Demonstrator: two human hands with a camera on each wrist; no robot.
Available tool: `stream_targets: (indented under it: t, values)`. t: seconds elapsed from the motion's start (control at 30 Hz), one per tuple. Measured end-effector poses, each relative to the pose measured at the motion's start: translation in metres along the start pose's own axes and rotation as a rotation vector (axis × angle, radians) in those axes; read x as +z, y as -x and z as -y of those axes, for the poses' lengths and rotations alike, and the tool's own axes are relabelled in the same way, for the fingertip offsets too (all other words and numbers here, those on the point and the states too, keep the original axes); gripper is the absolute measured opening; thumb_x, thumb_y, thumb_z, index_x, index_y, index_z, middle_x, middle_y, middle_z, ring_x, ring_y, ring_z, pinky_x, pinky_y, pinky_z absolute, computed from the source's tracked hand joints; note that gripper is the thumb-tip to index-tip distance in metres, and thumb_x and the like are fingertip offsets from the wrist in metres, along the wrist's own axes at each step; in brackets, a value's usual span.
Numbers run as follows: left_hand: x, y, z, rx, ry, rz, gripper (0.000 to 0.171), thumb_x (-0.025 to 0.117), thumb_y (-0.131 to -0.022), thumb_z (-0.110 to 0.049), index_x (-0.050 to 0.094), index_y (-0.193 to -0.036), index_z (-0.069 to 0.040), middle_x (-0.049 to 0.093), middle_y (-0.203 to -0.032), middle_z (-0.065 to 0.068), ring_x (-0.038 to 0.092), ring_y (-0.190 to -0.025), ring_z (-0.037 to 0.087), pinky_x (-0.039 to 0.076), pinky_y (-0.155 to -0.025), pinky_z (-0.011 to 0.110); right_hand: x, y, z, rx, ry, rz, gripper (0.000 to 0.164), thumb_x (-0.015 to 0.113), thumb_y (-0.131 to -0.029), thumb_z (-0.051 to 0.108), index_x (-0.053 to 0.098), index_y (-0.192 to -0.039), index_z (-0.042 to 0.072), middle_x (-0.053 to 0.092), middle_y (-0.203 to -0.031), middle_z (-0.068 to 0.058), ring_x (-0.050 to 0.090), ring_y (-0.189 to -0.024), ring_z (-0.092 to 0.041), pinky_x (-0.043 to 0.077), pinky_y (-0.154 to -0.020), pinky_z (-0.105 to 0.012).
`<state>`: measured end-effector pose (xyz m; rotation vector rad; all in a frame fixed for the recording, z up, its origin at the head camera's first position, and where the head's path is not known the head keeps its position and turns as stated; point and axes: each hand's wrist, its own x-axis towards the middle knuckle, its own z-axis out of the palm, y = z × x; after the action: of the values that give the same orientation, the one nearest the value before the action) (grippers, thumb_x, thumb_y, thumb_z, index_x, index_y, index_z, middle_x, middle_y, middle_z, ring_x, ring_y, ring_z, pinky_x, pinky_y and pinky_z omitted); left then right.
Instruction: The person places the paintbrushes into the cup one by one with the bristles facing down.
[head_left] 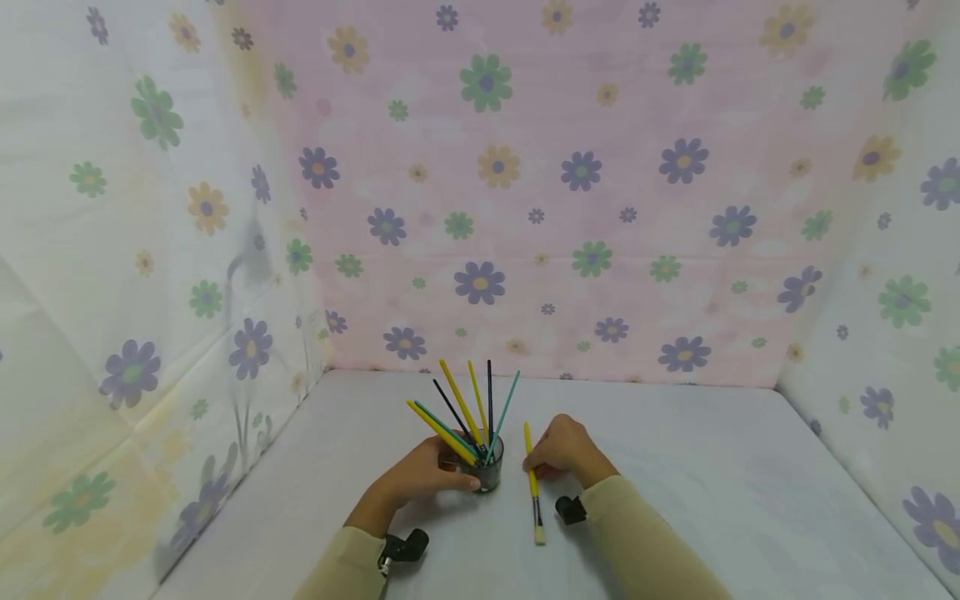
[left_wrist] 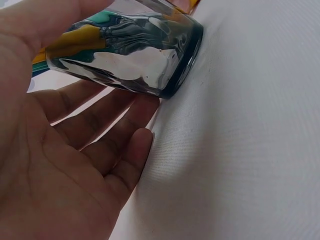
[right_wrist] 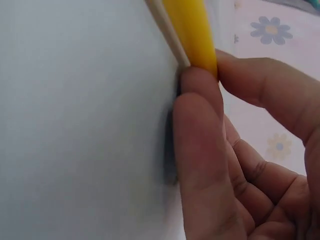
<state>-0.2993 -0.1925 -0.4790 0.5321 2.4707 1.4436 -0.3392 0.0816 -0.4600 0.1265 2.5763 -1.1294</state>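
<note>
My left hand [head_left: 423,475] holds a clear glass [head_left: 491,475], thumb on the near side and fingers behind it. The left wrist view shows the glass [left_wrist: 145,60] between thumb and fingers, its thick base against the white surface. Several thin brushes with yellow, black and teal handles lean in it, among them a yellow handle [head_left: 459,392]. To the right of the glass, my right hand [head_left: 566,448] pinches a yellow paintbrush [head_left: 534,483] low over the table, its pale bristles pointing toward me. Close up, thumb and fingertips grip the yellow handle [right_wrist: 192,30].
A white table [head_left: 675,467] spreads beneath both hands. Behind it hangs a pink flowered cloth [head_left: 525,208], with pale flowered cloth [head_left: 90,275] along the left side and more on the right. Black wrist cameras sit by both sleeves.
</note>
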Motion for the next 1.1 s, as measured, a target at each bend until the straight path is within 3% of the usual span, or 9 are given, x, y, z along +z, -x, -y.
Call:
stream_targets:
  t: [0.27, 0.6, 0.93, 1.1]
  values:
    - [-0.003, 0.000, 0.003, 0.016, 0.005, 0.010, 0.074, 0.088, -0.082, -0.029, 0.055, -0.145, -0.011, 0.066, -0.136, 0.007, 0.063, -0.127, 0.033, 0.049, -0.110, 0.055, -0.010, 0.000, -0.017, 0.012, -0.085, 0.009, 0.026, 0.095, -0.072, 0.017, 0.075, -0.084, 0.005, 0.076, -0.072, -0.007, 0.072, -0.062, -0.015, 0.060, -0.058, -0.027]
    - [-0.005, 0.002, 0.003, 0.012, 0.044, 0.024, 0.063, 0.081, -0.083, -0.021, 0.059, -0.141, -0.008, 0.063, -0.142, 0.012, 0.060, -0.131, 0.036, 0.045, -0.113, 0.057, -0.027, 0.007, -0.034, 0.023, -0.208, 0.012, 0.027, 0.089, -0.079, 0.014, 0.073, -0.096, 0.001, 0.077, -0.081, -0.011, 0.074, -0.068, -0.020, 0.062, -0.064, -0.030]
    - [-0.005, 0.002, 0.004, 0.003, 0.034, -0.004, 0.071, 0.086, -0.080, -0.026, 0.058, -0.143, -0.010, 0.067, -0.137, 0.008, 0.064, -0.128, 0.033, 0.049, -0.110, 0.056, -0.047, 0.021, -0.027, -0.063, -0.396, -0.027, 0.023, 0.083, -0.084, 0.006, 0.073, -0.101, -0.004, 0.077, -0.087, -0.014, 0.074, -0.070, -0.021, 0.064, -0.068, -0.035]
    - [-0.003, 0.001, 0.004, -0.005, 0.012, -0.024, 0.064, 0.090, -0.077, -0.029, 0.064, -0.134, -0.014, 0.071, -0.129, 0.002, 0.067, -0.122, 0.028, 0.052, -0.107, 0.052, -0.055, 0.025, -0.019, -0.097, -0.464, -0.050, 0.027, 0.082, -0.086, 0.008, 0.070, -0.107, -0.003, 0.076, -0.096, -0.016, 0.076, -0.077, -0.023, 0.065, -0.071, -0.035]
